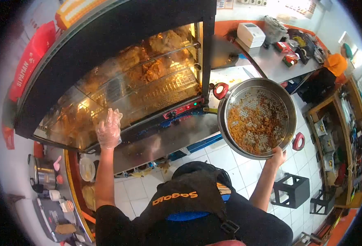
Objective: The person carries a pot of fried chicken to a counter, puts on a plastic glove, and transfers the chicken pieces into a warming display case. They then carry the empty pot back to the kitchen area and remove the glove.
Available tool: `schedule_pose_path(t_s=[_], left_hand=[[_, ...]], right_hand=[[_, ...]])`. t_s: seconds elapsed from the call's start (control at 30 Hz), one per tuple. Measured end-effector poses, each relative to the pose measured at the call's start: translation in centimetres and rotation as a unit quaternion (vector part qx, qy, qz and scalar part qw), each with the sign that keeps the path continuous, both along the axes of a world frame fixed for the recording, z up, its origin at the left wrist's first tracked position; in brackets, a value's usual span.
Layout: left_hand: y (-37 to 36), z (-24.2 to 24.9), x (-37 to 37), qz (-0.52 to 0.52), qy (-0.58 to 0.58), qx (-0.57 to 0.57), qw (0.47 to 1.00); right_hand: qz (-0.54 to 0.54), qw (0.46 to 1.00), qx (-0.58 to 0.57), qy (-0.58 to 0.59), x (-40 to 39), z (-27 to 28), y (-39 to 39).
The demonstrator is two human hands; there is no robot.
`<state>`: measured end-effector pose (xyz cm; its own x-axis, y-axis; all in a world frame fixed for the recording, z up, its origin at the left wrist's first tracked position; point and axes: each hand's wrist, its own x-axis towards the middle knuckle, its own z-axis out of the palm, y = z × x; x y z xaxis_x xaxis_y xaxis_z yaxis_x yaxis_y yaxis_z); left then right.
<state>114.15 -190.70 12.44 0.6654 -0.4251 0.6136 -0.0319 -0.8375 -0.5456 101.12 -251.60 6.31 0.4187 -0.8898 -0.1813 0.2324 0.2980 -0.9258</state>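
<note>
My left hand (109, 129), in a clear plastic glove, is raised in front of the glass of a lit display warmer (148, 82). Its fingers point up and it appears to hold nothing. Behind the glass, pieces of fried food (152, 70) lie on wire racks. My bare right hand (277, 156) grips the lower rim of a round steel steamer pot (292, 119) with red handles. The pot is tilted toward me; brown and orange crumbs (254, 123) cover much of its perforated bottom.
A steel counter (271, 65) at the back bears a white printer (251, 35) and red boxes. A person in orange (335, 64) is at the far right. Black stools (292, 191) stand on the tiled floor. At left is a steel pot (45, 174).
</note>
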Motion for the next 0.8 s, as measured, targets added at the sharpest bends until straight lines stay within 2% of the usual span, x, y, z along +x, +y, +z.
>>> schedule_pose_path(t_s=[0.03, 0.13, 0.2, 0.27, 0.3, 0.4, 0.43, 0.5, 0.53, 0.6, 0.67, 0.73, 0.8], left_hand=[[-0.2, 0.2, -0.1, 0.024, -0.032, 0.062, 0.997], [-0.5, 0.5, -0.3, 0.057, -0.004, 0.083, 0.995], [-0.8, 0.2, -0.5, 0.091, 0.029, 0.068, 0.993], [-2.1, 0.9, -0.8, 0.162, 0.093, 0.003, 0.982], [-2.1, 0.6, -0.7, 0.143, 0.073, 0.011, 0.987], [-4.1, 1.1, -1.1, 0.175, 0.083, -0.003, 0.981], [-5.2, 2.1, -1.5, 0.130, 0.092, -0.038, 0.986], [-7.6, 2.6, -2.6, 0.157, 0.106, -0.072, 0.979], [-8.2, 2.6, -3.7, 0.186, 0.126, -0.102, 0.969], [-8.5, 0.9, -7.0, 0.101, 0.104, -0.229, 0.963], [-10.3, 1.1, -11.8, 0.138, 0.128, -0.254, 0.949], [-10.6, -0.5, -18.6, 0.020, 0.076, -0.283, 0.956], [-10.9, -2.7, -26.5, 0.187, 0.147, -0.306, 0.922]], right_hand=[[0.014, 1.000, 0.001, 0.006, 0.2, 0.0, -0.7], [0.038, 0.999, 0.019, 0.012, 0.5, -0.3, -1.8], [0.053, 0.998, 0.034, 0.007, 0.7, 0.1, -2.0], [0.087, 0.995, 0.047, -0.002, 0.6, 0.8, -1.8], [0.097, 0.994, 0.050, -0.002, 0.6, 0.6, -2.0], [0.093, 0.994, 0.053, 0.012, -0.1, 0.0, -2.1], [0.109, 0.992, 0.059, 0.015, -0.6, -0.3, -2.2], [0.127, 0.990, 0.058, 0.025, -1.4, 0.8, -1.7], [0.143, 0.988, 0.039, 0.043, -1.9, 0.9, -1.6], [0.169, 0.985, 0.031, -0.002, -2.5, 1.3, -0.6], [0.204, 0.978, 0.029, -0.024, -3.2, 0.8, -0.3], [0.242, 0.969, 0.031, -0.039, -4.1, 0.2, 0.6], [0.289, 0.957, 0.034, -0.013, -5.4, -0.1, 1.9]])
